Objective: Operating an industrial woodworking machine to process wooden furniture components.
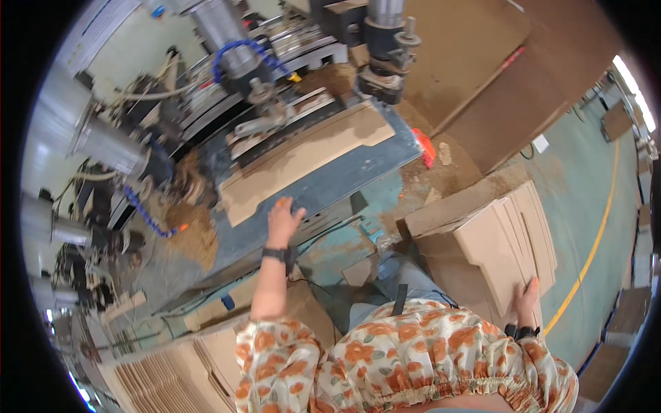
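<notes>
My left hand [281, 224] is open over the front edge of the blue-grey machine table [330, 182], fingers spread and the fingertips beside a flat tan board [310, 162]. This board has a long, shaped front edge and lies along a dark metal bar [286, 127]. Low on the right, my right hand [528, 301] grips the edge of a shaped tan board [492, 237] on a leaning stack. Some of its fingers are hidden by the board. Orange coverings show on the fingertips of both hands.
Metal cylinders [231, 38] with blue hoses [237, 45] stand over the table's far side. Sawdust [193, 234] is heaped at the left. Brown panels [496, 82] rise at the back right. More boards [165, 372] stand in rows at the lower left. A yellow line [585, 255] crosses the green floor.
</notes>
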The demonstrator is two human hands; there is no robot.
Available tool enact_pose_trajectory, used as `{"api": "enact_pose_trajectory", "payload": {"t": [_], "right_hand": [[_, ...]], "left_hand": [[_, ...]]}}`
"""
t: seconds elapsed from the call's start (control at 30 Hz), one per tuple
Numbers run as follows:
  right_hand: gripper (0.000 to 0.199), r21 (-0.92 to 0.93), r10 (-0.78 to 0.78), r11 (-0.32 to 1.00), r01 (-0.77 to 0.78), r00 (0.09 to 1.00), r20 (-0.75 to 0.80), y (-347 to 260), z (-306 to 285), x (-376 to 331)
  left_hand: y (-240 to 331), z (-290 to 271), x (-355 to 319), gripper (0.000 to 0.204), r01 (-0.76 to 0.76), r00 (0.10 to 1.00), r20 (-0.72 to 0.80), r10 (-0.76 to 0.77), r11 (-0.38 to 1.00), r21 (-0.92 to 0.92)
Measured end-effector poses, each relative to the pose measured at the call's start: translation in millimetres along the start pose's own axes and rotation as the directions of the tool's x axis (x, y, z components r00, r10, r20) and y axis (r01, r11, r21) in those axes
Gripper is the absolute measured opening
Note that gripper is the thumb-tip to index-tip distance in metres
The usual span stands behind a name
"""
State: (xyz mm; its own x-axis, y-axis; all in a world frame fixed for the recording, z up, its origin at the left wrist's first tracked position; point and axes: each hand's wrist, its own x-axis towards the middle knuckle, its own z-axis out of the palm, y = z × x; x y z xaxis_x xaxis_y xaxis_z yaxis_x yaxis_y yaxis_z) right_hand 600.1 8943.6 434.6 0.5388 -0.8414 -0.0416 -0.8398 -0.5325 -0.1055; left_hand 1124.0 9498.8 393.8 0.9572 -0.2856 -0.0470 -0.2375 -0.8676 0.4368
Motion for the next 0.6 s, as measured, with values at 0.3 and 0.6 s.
{"api": "enact_pose_trajectory", "payload": {"t": [0.3,0.6], "right_hand": [[0.075,-0.177,-0.195,0.964,0.197,0.98,0.029,-32.8,-23.8,-112.4],[0.041,-0.054,-0.158,0.985,0.164,0.983,0.095,-155.6,-109.3,30.4]], "left_hand": [[-14.8,90.6,122.3,0.101,0.123,0.99,-0.098,-0.097,0.941,0.315],[-1.8,98.2,20.3,0.083,-0.034,0.993,-0.09,0.08,0.904,0.426]]}}
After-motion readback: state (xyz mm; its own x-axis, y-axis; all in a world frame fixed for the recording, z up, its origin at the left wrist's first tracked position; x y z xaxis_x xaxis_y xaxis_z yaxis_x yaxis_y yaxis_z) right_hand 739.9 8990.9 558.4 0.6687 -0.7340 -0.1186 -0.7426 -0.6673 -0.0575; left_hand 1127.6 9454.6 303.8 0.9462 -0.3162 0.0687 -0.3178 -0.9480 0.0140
